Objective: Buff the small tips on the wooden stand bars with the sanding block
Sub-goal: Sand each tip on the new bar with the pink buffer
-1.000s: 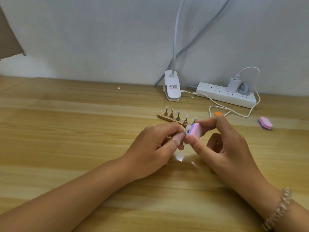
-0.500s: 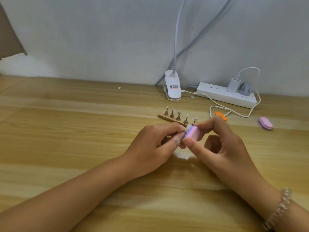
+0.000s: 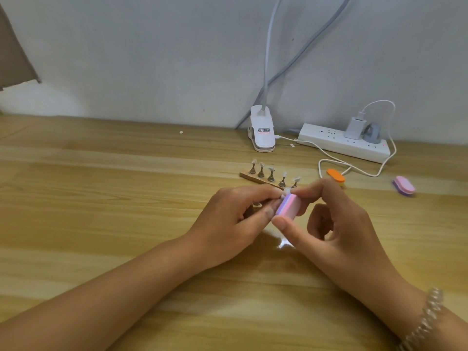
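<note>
Slides the sanding block a touch lower and nearer the body than a second ago.

Grips it now between thumb and forefinger of the right hand, other fingers loosely curled. Pinches a small tip in the curled thumb and fingertips of the left hand, hard against the block's far end. Holds both just above the table, just in front of the wooden bar with its five tips. Hides a second bar mostly under the left hand; cannot tell whether the pinched tip sits on it or is lifted free.

Could flick the small tip out of the pinch by pressing too hard or stroking too long, given so little to hold. Could scrape the left fingertips, lying right beside the grit. Could clip the nearest tip on the wooden bar, close behind the right forefinger, with a stroke pushed too far forward. Could flatten one side of the tip by tilting the block.

Drops the right hand along with the block compared with a second ago, uncovering the orange block behind the knuckles, only a sliver before. Keeps the left hand almost where it was. Leaves the wooden bar, the pink block and the power strip unmoved.
</note>
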`<action>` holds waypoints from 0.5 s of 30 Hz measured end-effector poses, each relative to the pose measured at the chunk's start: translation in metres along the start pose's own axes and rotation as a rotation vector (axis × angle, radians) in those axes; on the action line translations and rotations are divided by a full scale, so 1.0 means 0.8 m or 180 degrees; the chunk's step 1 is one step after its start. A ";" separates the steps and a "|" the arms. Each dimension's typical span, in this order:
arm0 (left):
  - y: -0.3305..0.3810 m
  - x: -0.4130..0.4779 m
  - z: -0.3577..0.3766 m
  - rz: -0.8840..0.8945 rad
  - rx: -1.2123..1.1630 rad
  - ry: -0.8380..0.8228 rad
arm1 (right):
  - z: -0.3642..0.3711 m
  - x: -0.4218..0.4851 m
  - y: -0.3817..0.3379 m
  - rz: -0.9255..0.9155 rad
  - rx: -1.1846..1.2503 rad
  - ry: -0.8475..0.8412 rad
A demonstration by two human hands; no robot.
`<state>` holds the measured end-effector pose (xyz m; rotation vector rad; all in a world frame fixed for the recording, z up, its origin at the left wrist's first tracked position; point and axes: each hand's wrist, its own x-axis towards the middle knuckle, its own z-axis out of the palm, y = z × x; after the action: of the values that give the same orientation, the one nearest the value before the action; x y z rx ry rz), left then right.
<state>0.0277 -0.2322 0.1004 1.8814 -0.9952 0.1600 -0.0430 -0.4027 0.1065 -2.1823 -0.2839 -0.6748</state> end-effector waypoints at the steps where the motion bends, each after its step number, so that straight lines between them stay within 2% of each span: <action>1: -0.001 0.000 0.000 -0.0009 0.0000 0.0010 | 0.000 0.000 0.000 -0.0016 0.0039 -0.0033; 5: -0.001 -0.001 0.000 0.0003 -0.0019 -0.0013 | -0.005 0.006 0.005 0.0382 0.0223 0.0192; 10: -0.001 -0.001 0.000 -0.0085 -0.0004 -0.0041 | 0.001 0.000 0.002 -0.0066 -0.0001 -0.0046; 15: 0.000 -0.002 0.000 -0.0042 0.0032 -0.0119 | -0.005 0.006 0.005 0.0345 0.0179 0.0194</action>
<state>0.0265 -0.2311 0.0997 1.9059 -1.0089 0.1226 -0.0388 -0.4081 0.1085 -2.1032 -0.1498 -0.6633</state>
